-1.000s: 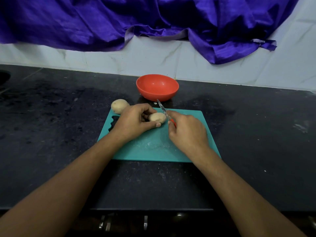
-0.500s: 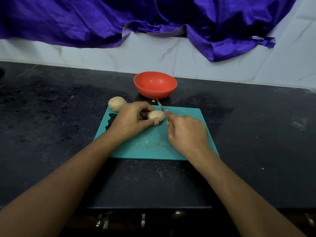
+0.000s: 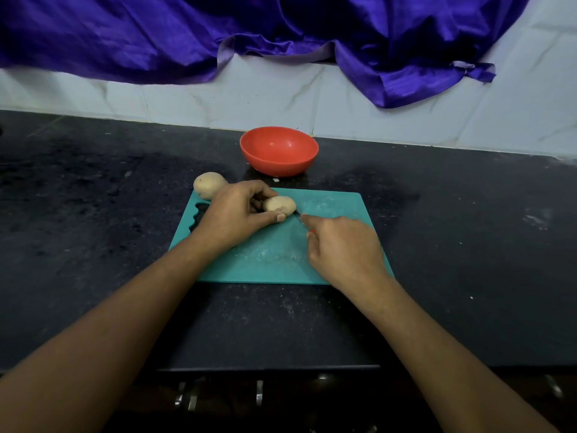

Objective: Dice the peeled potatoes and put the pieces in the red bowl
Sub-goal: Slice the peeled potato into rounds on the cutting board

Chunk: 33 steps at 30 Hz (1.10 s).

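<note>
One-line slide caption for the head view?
Left hand steadies a potato on the teal board; right hand holds a knife beside it; red bowl behind, empty.

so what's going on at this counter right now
A person is dicing potatoes at a black counter. The left hand grips one potato on the teal cutting board, while the right hand holds a red-handled knife, its blade tip just beside that potato. No cut shows in it. A second whole potato sits at the board's far left corner, and the red bowl behind the board shows no pieces inside.
</note>
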### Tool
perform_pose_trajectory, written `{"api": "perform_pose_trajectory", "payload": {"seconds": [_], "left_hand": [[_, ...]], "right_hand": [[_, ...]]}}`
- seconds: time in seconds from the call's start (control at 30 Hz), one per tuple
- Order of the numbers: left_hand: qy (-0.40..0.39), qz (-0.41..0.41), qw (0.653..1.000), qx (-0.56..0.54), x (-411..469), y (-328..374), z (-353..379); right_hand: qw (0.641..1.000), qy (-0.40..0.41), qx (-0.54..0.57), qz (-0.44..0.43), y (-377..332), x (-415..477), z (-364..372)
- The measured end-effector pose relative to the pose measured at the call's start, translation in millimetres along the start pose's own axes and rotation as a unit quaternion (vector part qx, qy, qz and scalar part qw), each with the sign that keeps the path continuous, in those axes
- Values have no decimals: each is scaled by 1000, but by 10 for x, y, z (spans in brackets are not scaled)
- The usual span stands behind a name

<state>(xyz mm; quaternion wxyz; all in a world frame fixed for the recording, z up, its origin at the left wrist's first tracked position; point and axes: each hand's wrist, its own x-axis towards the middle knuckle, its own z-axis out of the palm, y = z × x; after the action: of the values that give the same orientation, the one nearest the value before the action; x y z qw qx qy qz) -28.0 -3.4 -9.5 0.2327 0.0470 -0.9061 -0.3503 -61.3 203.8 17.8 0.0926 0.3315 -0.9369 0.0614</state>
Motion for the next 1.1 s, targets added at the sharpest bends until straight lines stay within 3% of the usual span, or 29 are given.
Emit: {"api": "perform_pose_trajectory", "payload": {"seconds": [0.1,0.33,0.6,1.1], "left_hand": [[-1,-9,1000,-9,-2,-3,-1],[0,-8,1000,-6,-2,-7,4],[-2,-6,1000,-15,-4,-3,-1],[0,7,1000,-16,11,-31,4]], "right_hand": [[1000,-16,23,6,58,-12,-61],[994,56,87,40,41,81,-71],[991,59,110,47,-84,191,56],[994,69,85,28,-142,234,75]]}}
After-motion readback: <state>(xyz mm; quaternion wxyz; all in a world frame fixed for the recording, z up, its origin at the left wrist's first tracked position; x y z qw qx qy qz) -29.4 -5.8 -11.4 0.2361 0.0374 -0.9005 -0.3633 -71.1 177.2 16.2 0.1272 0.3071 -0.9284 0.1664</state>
